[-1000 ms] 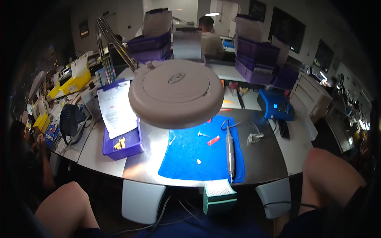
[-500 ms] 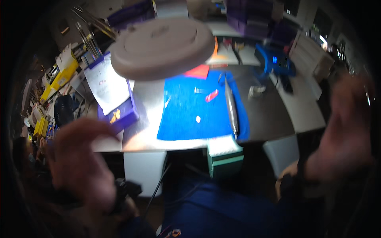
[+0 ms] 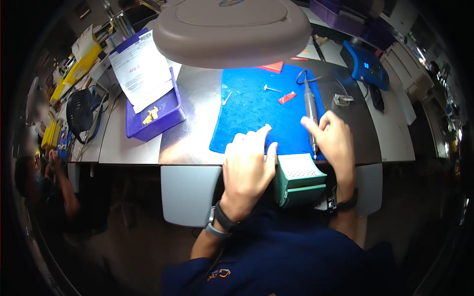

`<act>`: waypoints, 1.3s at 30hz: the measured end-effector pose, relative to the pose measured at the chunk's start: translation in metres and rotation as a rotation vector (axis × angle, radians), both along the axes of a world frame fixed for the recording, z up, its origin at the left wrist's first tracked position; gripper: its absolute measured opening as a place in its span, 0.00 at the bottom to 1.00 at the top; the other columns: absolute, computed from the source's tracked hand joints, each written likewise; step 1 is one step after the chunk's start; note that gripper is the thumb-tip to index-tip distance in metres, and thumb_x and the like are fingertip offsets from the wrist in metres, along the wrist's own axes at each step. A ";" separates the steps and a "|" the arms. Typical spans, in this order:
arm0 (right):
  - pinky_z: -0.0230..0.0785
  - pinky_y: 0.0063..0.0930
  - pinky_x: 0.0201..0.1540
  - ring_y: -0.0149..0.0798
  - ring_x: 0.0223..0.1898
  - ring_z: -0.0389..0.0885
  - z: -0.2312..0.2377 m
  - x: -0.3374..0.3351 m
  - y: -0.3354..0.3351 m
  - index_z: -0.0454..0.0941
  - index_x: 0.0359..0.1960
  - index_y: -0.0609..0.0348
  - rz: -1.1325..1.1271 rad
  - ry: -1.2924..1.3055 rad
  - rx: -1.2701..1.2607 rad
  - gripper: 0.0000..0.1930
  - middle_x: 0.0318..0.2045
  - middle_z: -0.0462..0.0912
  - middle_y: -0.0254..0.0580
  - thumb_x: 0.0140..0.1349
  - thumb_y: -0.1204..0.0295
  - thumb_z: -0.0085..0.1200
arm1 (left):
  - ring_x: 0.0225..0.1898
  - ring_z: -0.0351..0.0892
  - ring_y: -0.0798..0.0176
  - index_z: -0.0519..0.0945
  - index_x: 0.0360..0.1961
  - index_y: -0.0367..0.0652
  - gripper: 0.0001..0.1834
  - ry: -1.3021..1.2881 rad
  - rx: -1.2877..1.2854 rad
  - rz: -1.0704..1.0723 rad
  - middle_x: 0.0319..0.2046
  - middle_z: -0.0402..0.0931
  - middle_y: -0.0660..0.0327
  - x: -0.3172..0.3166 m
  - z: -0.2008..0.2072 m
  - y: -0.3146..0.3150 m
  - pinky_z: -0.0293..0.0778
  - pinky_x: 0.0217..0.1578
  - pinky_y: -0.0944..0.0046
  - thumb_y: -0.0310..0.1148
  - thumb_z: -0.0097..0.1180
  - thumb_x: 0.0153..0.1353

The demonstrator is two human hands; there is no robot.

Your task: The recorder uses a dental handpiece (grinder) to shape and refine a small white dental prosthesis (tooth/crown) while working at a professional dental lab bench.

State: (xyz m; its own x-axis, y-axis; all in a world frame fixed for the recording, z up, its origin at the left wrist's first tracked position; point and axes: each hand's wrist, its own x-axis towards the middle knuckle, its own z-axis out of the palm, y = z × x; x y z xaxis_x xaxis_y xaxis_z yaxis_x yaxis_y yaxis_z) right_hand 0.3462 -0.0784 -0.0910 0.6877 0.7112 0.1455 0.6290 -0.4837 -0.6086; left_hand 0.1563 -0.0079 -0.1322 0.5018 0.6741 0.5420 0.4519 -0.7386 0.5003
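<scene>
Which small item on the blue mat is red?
The flat red piece, just left of the grey handpiece. The pin-like bit further left is silvery metal, and both hands are empty.

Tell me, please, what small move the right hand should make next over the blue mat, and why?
Probably close the right hand around the grey pen-shaped handpiece. Its fingers are spread open right at the tool's near end, not yet gripping it, while the left hand rests at the near edge of the blue mat, holding nothing.
</scene>
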 end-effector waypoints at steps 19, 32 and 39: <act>0.52 0.15 0.21 0.21 0.20 0.63 -0.021 0.028 -0.023 0.67 0.35 0.55 0.509 1.261 1.088 0.17 0.21 0.65 0.28 0.70 0.57 0.57 | 0.34 0.82 0.61 0.86 0.43 0.46 0.12 -0.341 -0.146 0.061 0.35 0.84 0.59 0.022 -0.014 0.020 0.76 0.36 0.63 0.29 0.69 0.57; 0.74 0.47 0.58 0.52 0.48 0.85 -0.053 0.009 0.014 0.77 0.46 0.68 0.660 1.356 0.842 0.15 0.33 0.83 0.53 0.72 0.65 0.48 | 0.43 0.88 0.63 0.83 0.42 0.31 0.08 -0.805 -0.681 -0.229 0.40 0.87 0.52 0.036 -0.011 0.016 0.82 0.47 0.67 0.18 0.65 0.60; 0.74 0.46 0.57 0.52 0.46 0.84 -0.051 0.005 0.013 0.77 0.47 0.70 0.592 1.375 0.840 0.15 0.37 0.84 0.58 0.68 0.69 0.48 | 0.41 0.88 0.63 0.83 0.46 0.31 0.12 -0.669 -0.468 -0.192 0.40 0.87 0.52 0.039 -0.020 0.015 0.83 0.45 0.67 0.17 0.65 0.60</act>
State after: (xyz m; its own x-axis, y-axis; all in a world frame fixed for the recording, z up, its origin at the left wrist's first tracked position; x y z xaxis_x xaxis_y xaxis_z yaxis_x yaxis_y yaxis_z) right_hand 0.3510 -0.0658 -0.1415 0.3092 0.9382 0.1557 -0.5707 0.3140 -0.7588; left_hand 0.1951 0.0070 -0.1523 0.3030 0.8391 0.4518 -0.1620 -0.4218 0.8921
